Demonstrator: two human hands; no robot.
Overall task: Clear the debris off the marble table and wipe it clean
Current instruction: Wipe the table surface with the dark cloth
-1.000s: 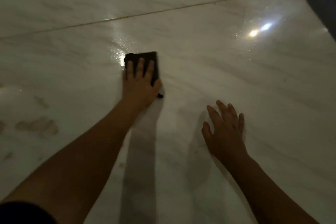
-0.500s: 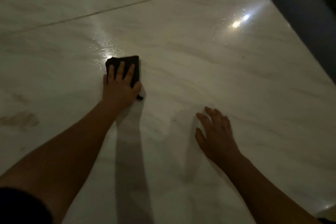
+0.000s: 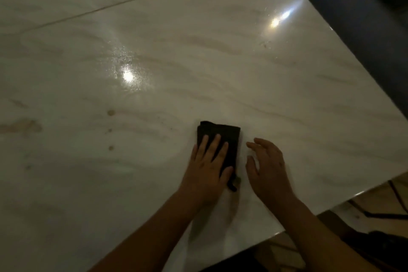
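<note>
A folded dark cloth (image 3: 223,134) lies flat on the marble table (image 3: 198,61), not far from the table's near edge. The left hand (image 3: 207,172) presses down on the cloth, palm flat. Its fingers (image 3: 215,145) are straight and a little spread across the fabric, and the thumb reaches out along the cloth's right side. A small corner of the cloth pokes out below the thumb.

Just right of the cloth is the right hand (image 3: 267,168). Its fingers are loosely curved and slightly apart, holding nothing. I cannot tell whether its fingertips touch the marble.

Well left of the cloth, a brownish smear (image 3: 22,127) marks the stone, and a few small brown spots (image 3: 111,112) sit between the smear and the cloth. Beyond the cloth, two bright glints of light (image 3: 128,76) shine off the wet-looking surface. Farther back still, a thin seam (image 3: 132,0) runs across the marble.
</note>
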